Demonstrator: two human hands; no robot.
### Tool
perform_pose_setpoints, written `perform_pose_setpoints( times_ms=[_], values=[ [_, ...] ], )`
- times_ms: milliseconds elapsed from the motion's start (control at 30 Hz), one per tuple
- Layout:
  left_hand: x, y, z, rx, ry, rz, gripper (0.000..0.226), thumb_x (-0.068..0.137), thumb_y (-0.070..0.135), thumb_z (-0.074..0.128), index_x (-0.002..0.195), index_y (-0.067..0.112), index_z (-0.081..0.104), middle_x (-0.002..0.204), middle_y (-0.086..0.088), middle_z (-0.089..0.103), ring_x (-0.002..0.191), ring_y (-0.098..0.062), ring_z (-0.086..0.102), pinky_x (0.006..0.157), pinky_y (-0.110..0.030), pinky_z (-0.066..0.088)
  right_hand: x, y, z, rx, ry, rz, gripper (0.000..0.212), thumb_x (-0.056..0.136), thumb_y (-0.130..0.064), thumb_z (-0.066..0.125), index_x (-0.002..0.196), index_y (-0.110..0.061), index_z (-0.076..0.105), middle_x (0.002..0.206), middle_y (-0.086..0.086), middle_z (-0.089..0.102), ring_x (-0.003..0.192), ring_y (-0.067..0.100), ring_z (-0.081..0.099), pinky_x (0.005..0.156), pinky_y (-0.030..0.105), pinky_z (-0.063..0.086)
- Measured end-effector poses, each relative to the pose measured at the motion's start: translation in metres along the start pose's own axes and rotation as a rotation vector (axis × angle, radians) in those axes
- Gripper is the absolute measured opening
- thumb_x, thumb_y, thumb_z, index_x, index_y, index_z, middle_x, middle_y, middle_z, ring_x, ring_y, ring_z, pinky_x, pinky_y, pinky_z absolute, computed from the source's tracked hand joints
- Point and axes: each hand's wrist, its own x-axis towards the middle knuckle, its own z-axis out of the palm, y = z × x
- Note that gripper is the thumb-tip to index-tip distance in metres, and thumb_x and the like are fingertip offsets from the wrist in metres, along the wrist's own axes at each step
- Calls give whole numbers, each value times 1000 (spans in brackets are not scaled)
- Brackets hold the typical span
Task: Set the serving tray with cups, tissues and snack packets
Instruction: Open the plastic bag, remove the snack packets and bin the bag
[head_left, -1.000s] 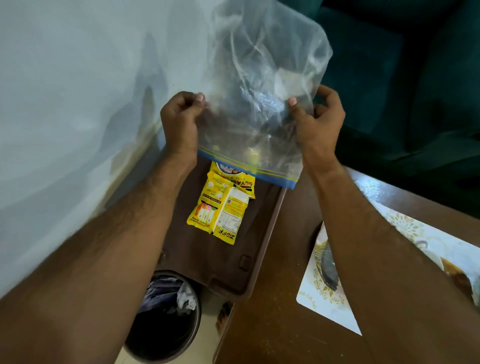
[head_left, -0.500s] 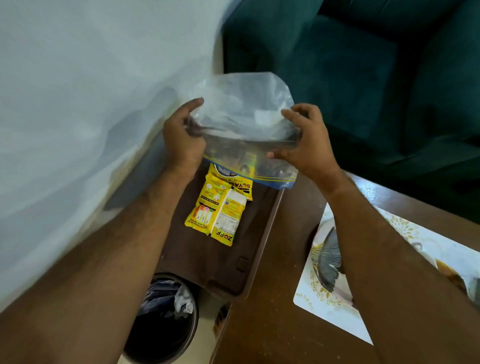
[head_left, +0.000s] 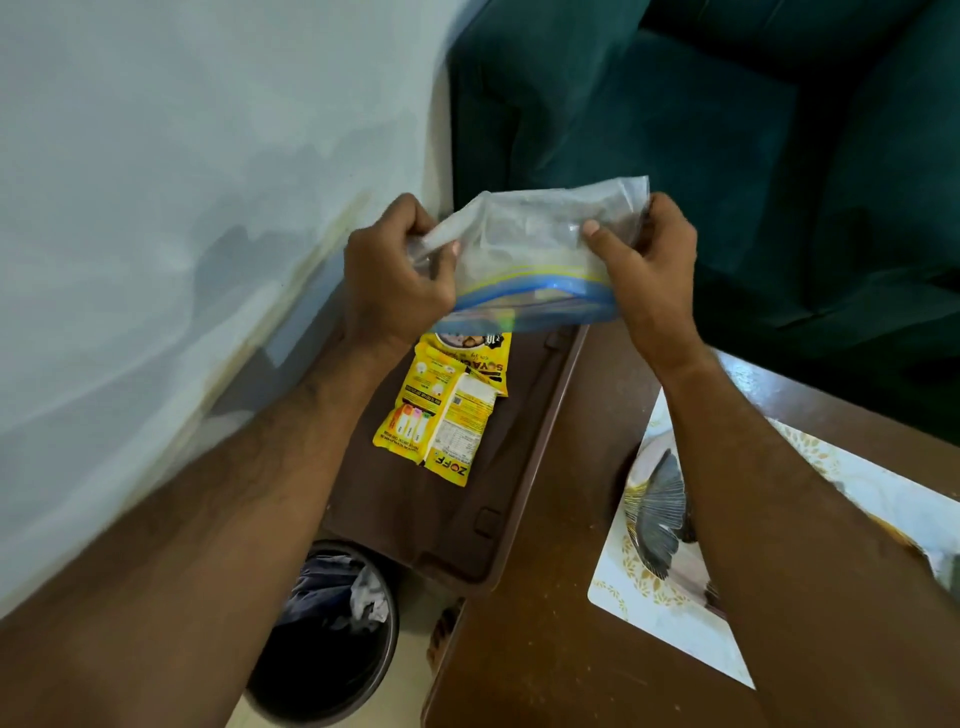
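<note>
A clear zip bag (head_left: 535, 249) with a blue and yellow seal strip is held flat above the far end of the brown serving tray (head_left: 441, 525). My left hand (head_left: 395, 275) grips its left edge and my right hand (head_left: 649, 265) grips its right edge. Yellow snack packets (head_left: 441, 410) lie overlapping on the tray floor below the bag, their far ends hidden by it. The tray sits at the left edge of the wooden table (head_left: 545, 649), partly overhanging it.
A dark waste bin (head_left: 332, 634) with a bag and crumpled paper stands on the floor under the tray's near corner. A white placemat (head_left: 660, 587) with a bird print lies on the table at right. A pale wall is left, a green sofa (head_left: 727, 130) behind.
The zip bag was held up high and puffed open; both hands have lowered it and folded it flatter over the tray. The packets on the tray stay put.
</note>
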Motion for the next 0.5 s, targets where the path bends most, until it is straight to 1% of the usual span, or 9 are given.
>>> perform_pose_setpoints(
  times_ms=[67,133,167,233,300,367,433,467,500],
  values=[
    [-4,8,5,134,-11,-12,17,78,21,68,88,13,57,74,3,62,67,-26,60,58,-36,48,-4,-3,5,-49,-37,-18,46,79,-30,83,103,-2,57,95,3,66,88,13,65,81,39,57],
    [-8,14,9,237,-36,-75,20,76,19,63,95,14,58,82,-3,70,77,-38,66,62,-41,51,-10,-6,10,-110,-116,-27,69,71,-43,89,113,-4,50,99,-5,64,92,8,66,81,30,58],
    [-11,15,11,261,-53,-99,22,76,19,61,97,14,58,85,-4,71,81,-39,67,64,-42,52,-13,-7,14,-147,-158,-18,78,66,-46,91,117,-8,46,100,-8,63,93,8,67,79,28,58],
    [-16,16,14,244,-79,-154,24,76,18,62,99,15,58,91,-4,72,85,-34,69,67,-41,54,-18,-7,23,-293,-221,-7,88,58,-51,91,121,-20,38,103,-6,60,97,16,65,76,31,56],
    [-20,14,14,171,-73,-243,25,74,16,64,99,15,59,91,0,71,83,-25,68,68,-35,55,-23,-4,32,-476,-249,-39,89,56,-49,89,122,-27,33,103,-3,59,94,24,63,73,37,54],
    [-23,13,14,66,-56,-344,23,72,14,65,95,16,61,86,5,67,77,-17,66,64,-27,55,-29,-3,40,-651,-205,-85,81,58,-39,83,121,-27,34,95,-3,59,82,28,61,66,38,51],
    [-25,14,17,-3,-61,-430,19,73,15,71,91,16,63,79,10,64,70,-10,62,59,-11,46,-35,-5,48,-771,-89,-150,69,61,-24,75,119,-21,37,84,-4,55,69,29,57,57,34,42],
    [-25,15,18,-34,-74,-481,19,76,19,76,91,16,64,78,11,64,70,-6,61,58,-7,43,-39,-6,52,-795,-42,-183,66,62,-17,71,118,-20,38,82,-3,55,67,30,58,56,32,38],
    [-24,18,20,-87,-91,-546,25,79,27,81,94,15,66,81,10,66,72,-5,62,58,-8,44,-44,-8,57,-791,-23,-211,66,61,-13,70,119,-18,40,82,-1,58,69,31,60,56,30,36]
  ],
)
